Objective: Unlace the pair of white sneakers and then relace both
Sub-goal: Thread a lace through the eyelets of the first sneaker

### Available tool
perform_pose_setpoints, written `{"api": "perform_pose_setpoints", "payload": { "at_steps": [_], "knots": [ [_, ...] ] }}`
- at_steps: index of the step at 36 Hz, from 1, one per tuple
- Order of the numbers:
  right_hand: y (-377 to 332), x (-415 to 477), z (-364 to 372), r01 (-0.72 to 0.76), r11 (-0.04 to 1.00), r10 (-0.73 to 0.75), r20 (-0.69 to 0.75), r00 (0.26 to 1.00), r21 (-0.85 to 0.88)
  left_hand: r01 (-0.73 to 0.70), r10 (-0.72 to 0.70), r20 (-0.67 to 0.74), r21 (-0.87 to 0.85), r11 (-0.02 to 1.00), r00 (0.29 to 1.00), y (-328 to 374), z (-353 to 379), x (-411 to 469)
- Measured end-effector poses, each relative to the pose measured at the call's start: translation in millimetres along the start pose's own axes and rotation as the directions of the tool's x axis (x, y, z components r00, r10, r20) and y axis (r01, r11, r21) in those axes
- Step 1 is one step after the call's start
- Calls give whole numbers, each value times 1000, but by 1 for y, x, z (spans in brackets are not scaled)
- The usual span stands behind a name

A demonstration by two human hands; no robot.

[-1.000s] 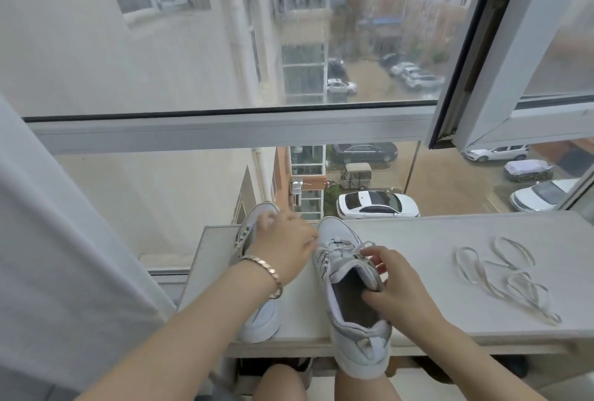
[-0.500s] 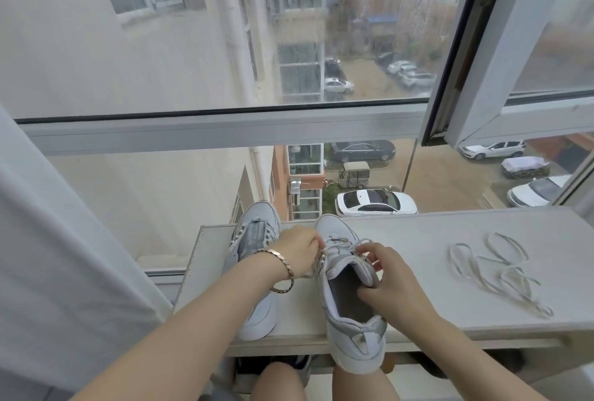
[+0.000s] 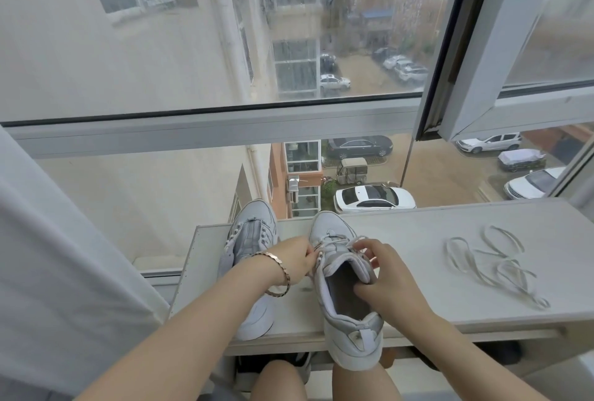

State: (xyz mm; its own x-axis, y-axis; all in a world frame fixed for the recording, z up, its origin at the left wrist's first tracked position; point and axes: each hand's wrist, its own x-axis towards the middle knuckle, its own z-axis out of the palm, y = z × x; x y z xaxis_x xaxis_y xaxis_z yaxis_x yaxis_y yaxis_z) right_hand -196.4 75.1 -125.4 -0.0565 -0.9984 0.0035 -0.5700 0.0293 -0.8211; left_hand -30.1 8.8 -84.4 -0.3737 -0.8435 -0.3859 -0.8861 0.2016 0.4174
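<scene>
a wide window (image 3: 225,124) fills the upper view, streaked with rain, looking down on parked cars and pale buildings; a pane at the right stands ajar. a white curtain (image 3: 48,256) hangs at the left. below the glass runs a pale table (image 3: 418,256), its near edge over the person's bare knees. two white sneakers stand side by side on its left part, toes toward the glass. the bare sneaker (image 3: 254,233), farther left, shows empty eyelets. the laced sneaker (image 3: 350,330) beside it has its heel jutting past the near edge, so a hard tug could tip it off onto the knees. the right hand (image 3: 385,278) grips that sneaker's collar, thumb inside the opening, steadying it. the left hand (image 3: 295,259), with a bracelet (image 3: 279,269) on the wrist, is curled at the eyelet row and appears to pinch the lace (image 3: 334,241). pulling at an angle could snag the lace in an eyelet or drag the sneaker into its neighbour. a loose lace (image 3: 495,265) lies in tangled loops well apart at the right; it may knot when lifted.
</scene>
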Motion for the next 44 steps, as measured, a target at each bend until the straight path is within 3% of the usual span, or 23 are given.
{"api": "perform_pose_setpoints", "payload": {
  "at_steps": [3, 6, 11, 12, 13, 15, 17, 19, 22, 26, 30, 33, 36, 41, 44],
  "knots": [
    [0, 0, 0, -3, 1000, 3, -4, 1000, 12, -3, 3, -37, -5, 1000, 999, 2, -2, -6],
    [0, 0, 1, -8, 1000, 8, 0, 1000, 8, -8, -13, -93, -223, 975, 996, 6, -11, -13],
    [2, 0, 1, -13, 1000, 13, 1, 1000, 25, 49, -71, -20, -540, 840, 997, 2, -38, -28],
    [3, 0, 1, -13, 1000, 13, 0, 1000, 28, 31, -61, -23, -651, 759, 998, -1, -43, -31],
    [2, 0, 1, -12, 1000, 12, -1, 1000, 28, 20, -57, -19, -789, 615, 998, -5, -48, -33],
    [1, 0, 2, -9, 999, 9, 7, 1000, 31, 24, -60, 8, -964, 264, 998, -12, -55, -35],
    [0, 0, 2, -4, 999, 3, 18, 1000, 40, 65, -84, 63, -998, 15, 994, -18, -53, -36],
    [0, 0, 2, 0, 1000, 0, 4, 1000, 29, 129, -49, 136, -983, -133, 989, -21, -49, -40],
    [2, 0, 0, -25, 1000, 25, -56, 998, 12, 56, -46, 64, -986, -154, 997, -23, -44, -46],
    [5, 3, -14, -68, 997, 63, -107, 992, -42, -151, -55, -141, -939, -310, 988, -23, -52, -53],
    [-1, 7, -28, -90, 986, 86, -31, 996, -141, -292, -54, -294, -877, -383, 954, -18, -60, -59],
    [-21, 4, -28, 88, 979, -101, -62, 993, -184, -290, -29, -305, -864, -411, 952, -8, -57, -58],
    [-52, -2, -20, 270, 962, -270, -2, 963, -49, -255, -15, -280, -848, -465, 960, 3, -51, -53],
    [-79, -2, 5, 209, 967, -243, 286, 927, 145, -234, -7, -272, -815, -529, 962, 16, -42, -45],
    [-83, 2, 10, 151, 952, -231, 299, 926, 266, -232, -27, -260, -805, -547, 965, 18, -43, -41]
  ]
}}
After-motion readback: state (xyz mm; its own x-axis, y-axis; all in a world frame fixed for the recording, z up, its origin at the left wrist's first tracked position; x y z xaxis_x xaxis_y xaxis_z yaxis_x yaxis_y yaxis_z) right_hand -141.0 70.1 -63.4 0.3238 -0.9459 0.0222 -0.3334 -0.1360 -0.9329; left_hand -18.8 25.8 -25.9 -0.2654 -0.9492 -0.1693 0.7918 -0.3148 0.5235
